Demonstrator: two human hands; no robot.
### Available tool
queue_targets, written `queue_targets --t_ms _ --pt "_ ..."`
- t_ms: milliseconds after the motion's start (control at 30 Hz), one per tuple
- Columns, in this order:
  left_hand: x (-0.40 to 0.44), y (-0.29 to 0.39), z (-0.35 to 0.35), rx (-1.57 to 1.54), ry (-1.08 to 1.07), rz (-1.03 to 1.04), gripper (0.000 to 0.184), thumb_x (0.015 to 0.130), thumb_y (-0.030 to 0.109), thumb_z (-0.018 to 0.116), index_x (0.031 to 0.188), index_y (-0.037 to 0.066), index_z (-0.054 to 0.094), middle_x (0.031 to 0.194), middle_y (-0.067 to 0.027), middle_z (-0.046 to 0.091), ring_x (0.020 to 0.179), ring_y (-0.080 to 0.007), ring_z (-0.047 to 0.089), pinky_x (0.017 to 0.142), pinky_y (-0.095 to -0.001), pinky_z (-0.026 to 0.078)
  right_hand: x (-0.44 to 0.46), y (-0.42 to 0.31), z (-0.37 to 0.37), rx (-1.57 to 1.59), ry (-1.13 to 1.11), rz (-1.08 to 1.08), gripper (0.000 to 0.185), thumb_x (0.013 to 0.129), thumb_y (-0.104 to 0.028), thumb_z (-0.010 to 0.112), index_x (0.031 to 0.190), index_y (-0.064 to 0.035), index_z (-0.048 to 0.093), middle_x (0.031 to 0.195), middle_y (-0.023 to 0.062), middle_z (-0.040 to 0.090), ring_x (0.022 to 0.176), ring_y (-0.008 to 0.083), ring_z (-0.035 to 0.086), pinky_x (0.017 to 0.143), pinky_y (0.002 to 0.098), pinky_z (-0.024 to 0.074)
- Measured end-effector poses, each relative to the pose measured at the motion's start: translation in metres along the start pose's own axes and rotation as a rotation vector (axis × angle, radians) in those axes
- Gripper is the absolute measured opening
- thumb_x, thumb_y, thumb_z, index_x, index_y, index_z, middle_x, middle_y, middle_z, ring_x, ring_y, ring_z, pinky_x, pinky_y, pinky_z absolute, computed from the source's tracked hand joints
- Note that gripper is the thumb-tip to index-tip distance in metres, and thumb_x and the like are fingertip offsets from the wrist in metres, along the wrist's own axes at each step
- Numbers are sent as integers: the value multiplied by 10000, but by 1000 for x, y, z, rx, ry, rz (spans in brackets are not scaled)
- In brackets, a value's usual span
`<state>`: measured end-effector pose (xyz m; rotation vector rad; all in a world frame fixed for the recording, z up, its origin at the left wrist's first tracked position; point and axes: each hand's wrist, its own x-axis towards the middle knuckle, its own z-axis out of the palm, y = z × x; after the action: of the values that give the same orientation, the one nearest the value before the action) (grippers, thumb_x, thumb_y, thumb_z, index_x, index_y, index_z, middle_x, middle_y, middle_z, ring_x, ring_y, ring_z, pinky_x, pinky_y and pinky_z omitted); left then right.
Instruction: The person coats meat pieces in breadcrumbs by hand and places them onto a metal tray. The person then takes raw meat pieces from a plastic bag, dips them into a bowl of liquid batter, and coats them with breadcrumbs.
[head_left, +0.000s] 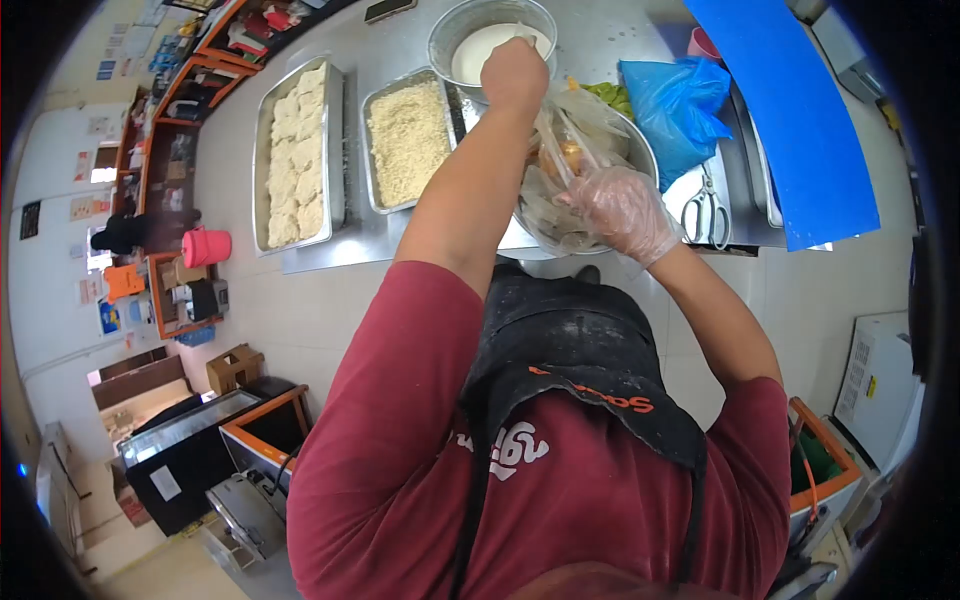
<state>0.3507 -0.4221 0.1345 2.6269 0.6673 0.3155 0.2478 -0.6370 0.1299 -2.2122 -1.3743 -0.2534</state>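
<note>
My left hand [515, 72], bare, is closed over the near rim of a metal bowl [435, 48] that contains a white mixture [480, 52]; what its fingers hold is hidden. My right hand [625, 210], in a clear plastic glove, grips a clear plastic bag [575, 140] with orange-brown contents. The bag lies in a larger round metal bowl [648, 152]. Left of the bowls are a tray of pale crumbs [408, 140] and a long metal tray with rows of pale coated pieces [297, 160].
A blue plastic bag [675, 110], scissors [706, 215] and a large blue board [790, 110] are on the right. Something green [610, 97] shows behind the large bowl. A phone [390, 9] lies at the table's far edge. A pink bucket [206, 246] stands left.
</note>
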Motion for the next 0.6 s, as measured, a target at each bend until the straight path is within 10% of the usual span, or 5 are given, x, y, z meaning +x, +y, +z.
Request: queue_targets --t_ms 300,500,600 --pt "-46 39 -58 -80 -131 304 508 1043 437 502 892 2 714 863 -258 710 860 -439 695 772 -521 546 29 1 -42 -43 -45 137 186 887 -143 631 969 1 715 884 208 706 851 404 687 781 493 542" --pt "-54 48 -84 -123 -7 385 558 1029 491 519 829 4 703 793 -237 706 783 -437 691 713 -531 546 56 21 -13 -107 -453 -109 234 891 -132 605 1031 27 703 1021 236 723 1001 386 700 897 464 543" --pt "-40 45 -85 -134 -53 316 576 990 548 563 907 -1 718 862 -242 717 853 -422 702 746 -521 554 74 18 7 -93 -556 145 299 892 -187 645 1088 35 686 1061 268 715 999 423 698 928 500 536"
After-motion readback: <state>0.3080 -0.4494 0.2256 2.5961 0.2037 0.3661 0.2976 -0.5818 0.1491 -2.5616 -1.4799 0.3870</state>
